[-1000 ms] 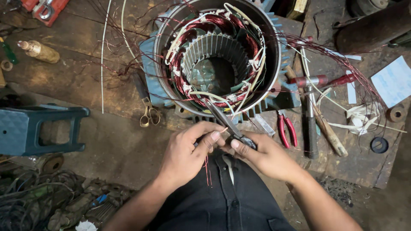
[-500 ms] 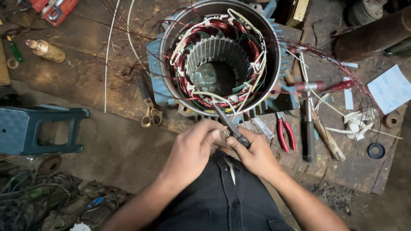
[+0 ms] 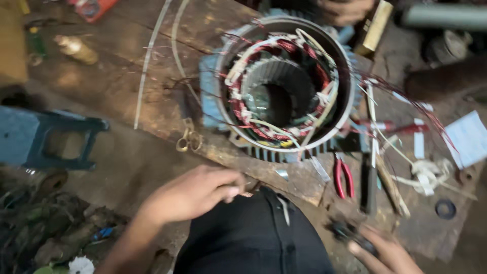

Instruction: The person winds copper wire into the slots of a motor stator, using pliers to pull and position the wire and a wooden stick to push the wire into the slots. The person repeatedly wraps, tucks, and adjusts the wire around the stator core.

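Down low, at the right bottom corner, my right hand is clenched around a small dark tool; the picture is blurred there, so I cannot tell what kind of tool it is. My left hand sits just above my black shirt, fingers pinched together at the bench edge. Something small and dark shows at the fingertips, too blurred to name, so I cannot tell whether that pinch really holds anything. The two hands are well apart, with my shirt front between them.

Just beyond my left hand runs the worn wooden bench. On it, to the right, lie red-handled pliers, and beside them a black-handled tool, pointing away from me. Further right sit a tangle of white cord, a small black ring and a pale blue sheet of paper. To the left, a pair of scissors rests near the bench edge.

Past these stands the motor stator, open end up, its grey housing ringed with fins. Red copper windings and white sleeving line the inside, and loose red wires trail off to the right over the bench. A blue stool stands left, below the bench. At the far left lie a small bottle and a red tool.
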Demonstrator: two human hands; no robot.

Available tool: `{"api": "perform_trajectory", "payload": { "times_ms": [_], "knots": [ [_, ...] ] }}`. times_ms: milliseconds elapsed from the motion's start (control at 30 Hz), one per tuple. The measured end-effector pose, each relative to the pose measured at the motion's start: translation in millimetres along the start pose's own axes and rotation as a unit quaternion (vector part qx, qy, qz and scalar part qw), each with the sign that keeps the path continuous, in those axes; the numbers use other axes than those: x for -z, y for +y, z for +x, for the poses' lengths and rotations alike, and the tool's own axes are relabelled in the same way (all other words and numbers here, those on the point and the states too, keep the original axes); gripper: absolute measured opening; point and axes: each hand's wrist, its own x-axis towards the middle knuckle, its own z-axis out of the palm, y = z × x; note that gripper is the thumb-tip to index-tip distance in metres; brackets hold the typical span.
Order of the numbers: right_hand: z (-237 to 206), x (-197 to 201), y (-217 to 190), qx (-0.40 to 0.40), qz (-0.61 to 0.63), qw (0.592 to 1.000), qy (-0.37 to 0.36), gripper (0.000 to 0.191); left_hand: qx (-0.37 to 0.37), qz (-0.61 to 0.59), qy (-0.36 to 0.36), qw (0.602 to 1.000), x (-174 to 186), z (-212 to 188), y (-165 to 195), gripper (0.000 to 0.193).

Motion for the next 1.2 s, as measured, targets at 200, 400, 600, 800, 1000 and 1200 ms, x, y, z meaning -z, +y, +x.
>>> {"api": "perform_trajectory", "payload": {
  "times_ms": [200, 400, 600, 800, 1000, 1200],
  "knots": [
    [16, -10, 74, -0.110, -0.103, 0.981, 0.121, 0.047, 0.044, 0.080, 0.185, 0.979, 56, -34, -98, 0.016],
    [44, -40, 43, -0.199, -0.260, 0.920, 0.216, 0.055, 0.122, -0.031, 0.273, 0.954, 122, 14, -176, 0.019],
    [57, -69, 28, -0.182, -0.164, 0.942, 0.230, 0.059, 0.290, 0.249, 0.225, 0.896, 173, 15, -209, 0.024],
    [50, -88, 17, -0.267, -0.223, 0.923, 0.167, 0.058, 0.073, 0.027, 0.555, 0.828, 218, 6, -230, 0.035],
    [41, -91, -36, -0.313, -0.137, 0.918, 0.204, 0.050, 0.013, 0.189, 0.483, 0.855, 204, -26, -193, 0.021],
    [64, -94, -70, -0.289, -0.087, 0.912, 0.277, 0.049, -0.019, -0.047, 0.073, 0.996, 135, -33, -83, 0.015]
  ]
}}
